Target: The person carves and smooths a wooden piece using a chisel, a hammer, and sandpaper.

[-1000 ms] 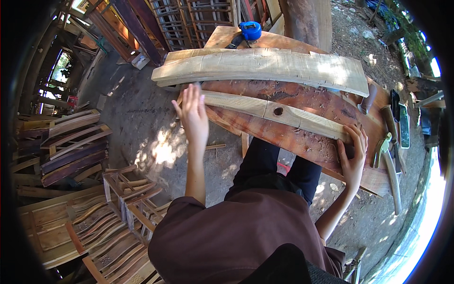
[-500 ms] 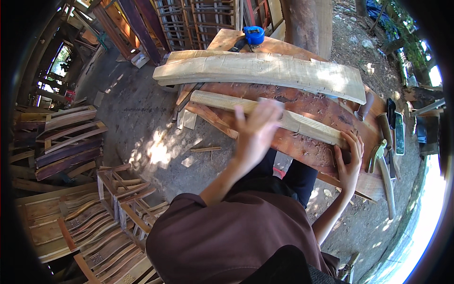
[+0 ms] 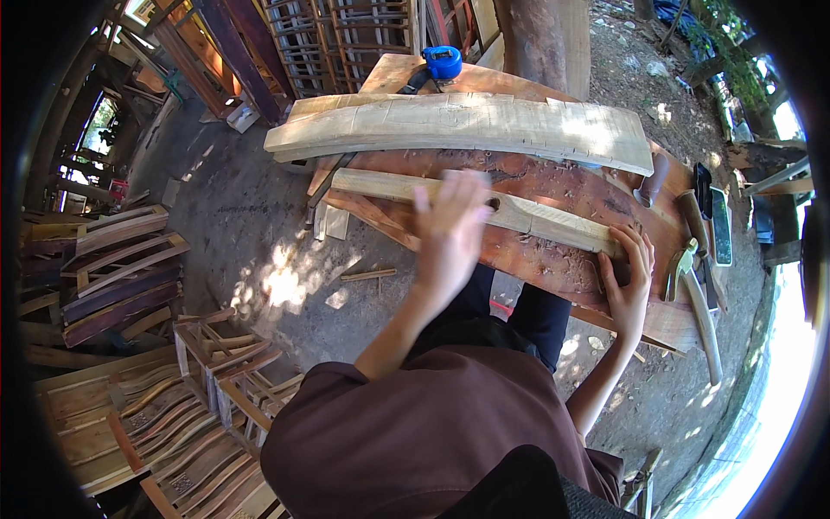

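Note:
A narrow pale wooden piece (image 3: 545, 220) lies slantwise across the reddish-brown bench top (image 3: 596, 192); a dark knot shows in its upper face. My right hand (image 3: 629, 275) grips its right end, fingers over the top and thumb on the near side. My left hand (image 3: 453, 223) lies over its middle-left part, palm down, its fingers smeared by motion. Whether something thin is under those fingers I cannot make out. Beyond the piece rests a wide, thick pale board (image 3: 450, 123), gently curved.
A blue tape measure (image 3: 443, 62) sits at the bench's far end. A hammer (image 3: 699, 324), a phone (image 3: 721, 227) and other tools lie along the right edge. Slatted wooden furniture (image 3: 194, 458) and stacked curved frames (image 3: 121, 268) stand at left on the floor.
My left hand has shifted a little leftward along the narrow wooden piece, uncovering the knot. My right hand keeps its grip on the end. The whole view has slid slightly.

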`<state>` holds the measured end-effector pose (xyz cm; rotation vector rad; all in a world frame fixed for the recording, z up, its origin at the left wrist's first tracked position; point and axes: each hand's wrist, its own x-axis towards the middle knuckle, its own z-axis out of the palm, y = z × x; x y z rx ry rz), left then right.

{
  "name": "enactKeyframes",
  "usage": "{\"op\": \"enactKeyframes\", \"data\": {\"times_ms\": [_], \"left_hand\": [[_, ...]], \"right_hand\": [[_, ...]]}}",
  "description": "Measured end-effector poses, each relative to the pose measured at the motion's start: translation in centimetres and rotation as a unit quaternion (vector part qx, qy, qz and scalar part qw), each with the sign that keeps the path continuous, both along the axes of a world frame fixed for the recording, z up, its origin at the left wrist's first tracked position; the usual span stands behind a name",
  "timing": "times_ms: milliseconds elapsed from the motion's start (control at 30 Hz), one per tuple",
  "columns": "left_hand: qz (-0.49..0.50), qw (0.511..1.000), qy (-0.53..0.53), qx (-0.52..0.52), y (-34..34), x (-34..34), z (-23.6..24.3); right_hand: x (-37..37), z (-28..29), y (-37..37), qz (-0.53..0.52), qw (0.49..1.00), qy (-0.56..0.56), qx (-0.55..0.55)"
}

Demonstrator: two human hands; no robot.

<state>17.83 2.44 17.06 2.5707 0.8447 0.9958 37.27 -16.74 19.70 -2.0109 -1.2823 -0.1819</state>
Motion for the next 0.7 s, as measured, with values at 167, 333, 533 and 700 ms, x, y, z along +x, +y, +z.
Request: {"op": "enactKeyframes", "data": {"times_ms": [167,333,533,700], "left_hand": [[-0.189,0.981,-0.004,-0.040,-5.8,4.7,-0.1],[-0.059,0.998,0.018,0.007,-0.8,0.3,-0.1],[0.195,0.980,0.021,0.031,8.8,-9.5,-1.3],[0.113,0.994,-0.002,0.012,5.9,-5.8,-2.4]], "right_hand": [[0.1,-0.4,-0.2,-0.003,1.000,0.002,0.001],[-0.1,-0.2,-0.2,-0.006,1.000,0.008,0.004],[0.2,-0.2,0.0,-0.004,1.000,0.010,0.003],[0.2,-0.3,-0.3,-0.006,1.000,-0.002,0.004]]}}
